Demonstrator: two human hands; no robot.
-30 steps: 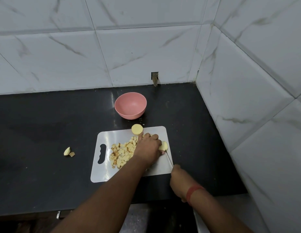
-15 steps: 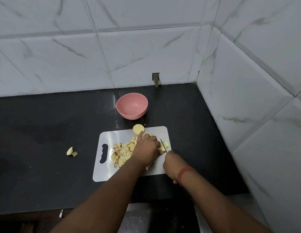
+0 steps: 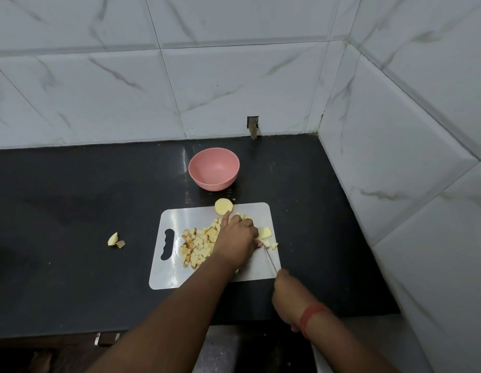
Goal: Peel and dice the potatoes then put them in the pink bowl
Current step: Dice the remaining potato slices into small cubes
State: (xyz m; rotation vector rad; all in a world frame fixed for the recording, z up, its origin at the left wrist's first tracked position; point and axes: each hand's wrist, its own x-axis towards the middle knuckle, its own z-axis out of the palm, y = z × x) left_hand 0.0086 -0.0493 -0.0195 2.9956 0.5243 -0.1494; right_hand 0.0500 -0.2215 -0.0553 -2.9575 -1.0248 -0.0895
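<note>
On the white cutting board at centre of the black tabletop, dicing is mid-way. Left hand pins a potato piece at the board's 3 o'clock edge, fingers curled over it. Right hand has its grip clenched round a knife handle, the blade running up toward 11 o'clock to meet the piece just beside the left fingertips. A couple of fresh cubes lie beside the blade tip.

Done, judging by what lies here: a good pile of diced potato sits left of the hand, toward the board's 9 o'clock; all visible flesh looks peeled.

Left: finish the held piece; a round potato half is uncut at the board's 12 o'clock edge. Pink bowl stands further out at 12 o'clock, apart from the board and holding nothing visible, so the whole transfer is pending. Two stray scraps lie on the tabletop at 9 o'clock, well apart from the board; trimmings or usable, cannot tell
</note>
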